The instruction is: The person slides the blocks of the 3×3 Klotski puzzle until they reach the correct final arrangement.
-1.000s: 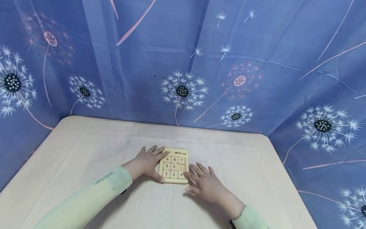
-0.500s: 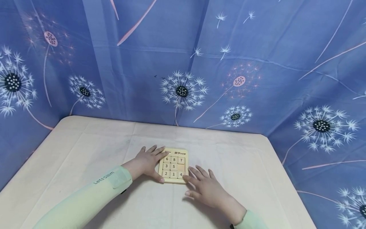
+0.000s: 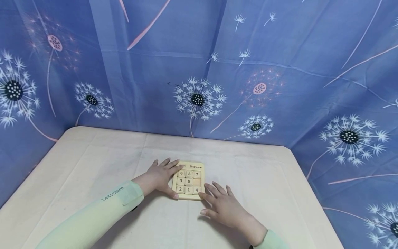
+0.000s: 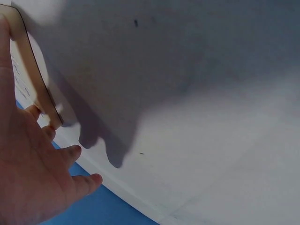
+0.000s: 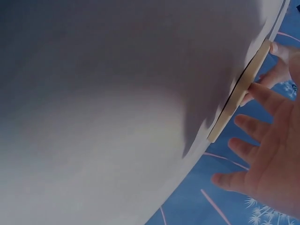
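Note:
A pale yellow number slide puzzle (image 3: 186, 197) lies flat on the table. Its tiles read 6 8 7, then 3 5 and a gap at the right, then 2 1 4. My left hand (image 3: 161, 176) rests spread along its left side, thumb at the lower left corner and index finger over the top left. At the lower right, my right hand (image 3: 225, 206) touches the puzzle by the 4 tile (image 3: 197, 190) with its index fingertip, the other fingers spread and apart from it. The right wrist view shows the puzzle's edge (image 5: 239, 96) side-on beneath that fingertip.
The table (image 3: 102, 155) has a cream cover and rounded back corners. Blue curtains (image 3: 149, 86) with a dandelion print hang behind it and along both sides. Pale green sleeves (image 3: 93, 211) cover the forearms.
My right hand has shifted slightly down, its index fingertip moving off the face of the 4 tile to its lower right edge. The left hand, puzzle and tile order stay the same.

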Demonstrator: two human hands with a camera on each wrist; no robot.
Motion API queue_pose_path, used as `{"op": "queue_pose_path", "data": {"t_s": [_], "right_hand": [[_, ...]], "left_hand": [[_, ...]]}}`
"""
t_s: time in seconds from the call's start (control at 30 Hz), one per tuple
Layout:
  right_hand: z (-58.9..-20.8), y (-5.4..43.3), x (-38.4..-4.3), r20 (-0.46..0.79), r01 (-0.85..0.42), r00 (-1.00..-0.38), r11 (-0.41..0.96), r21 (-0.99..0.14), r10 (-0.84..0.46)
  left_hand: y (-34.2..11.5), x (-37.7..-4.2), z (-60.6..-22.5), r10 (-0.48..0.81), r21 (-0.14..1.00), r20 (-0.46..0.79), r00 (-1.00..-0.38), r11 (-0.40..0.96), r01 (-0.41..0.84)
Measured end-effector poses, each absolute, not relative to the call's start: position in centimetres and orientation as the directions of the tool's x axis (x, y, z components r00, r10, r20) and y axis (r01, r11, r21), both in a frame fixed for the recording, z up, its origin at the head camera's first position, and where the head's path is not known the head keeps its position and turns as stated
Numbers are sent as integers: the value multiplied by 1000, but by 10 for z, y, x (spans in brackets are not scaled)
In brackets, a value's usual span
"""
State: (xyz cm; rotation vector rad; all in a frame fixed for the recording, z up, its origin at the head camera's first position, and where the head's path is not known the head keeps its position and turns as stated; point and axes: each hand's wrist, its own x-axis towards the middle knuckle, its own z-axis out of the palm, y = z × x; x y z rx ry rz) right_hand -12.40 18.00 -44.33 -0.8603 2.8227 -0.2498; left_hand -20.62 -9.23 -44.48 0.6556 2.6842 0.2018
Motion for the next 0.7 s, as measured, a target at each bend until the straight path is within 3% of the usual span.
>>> {"op": "queue_pose_path", "data": {"t_s": [0.7], "right_hand": [[-445,173,-127,-136,-504,-831,834,-225,-540]], "left_hand": [[-93,-206,-447,470,234,-308,-827,880,414]]}}
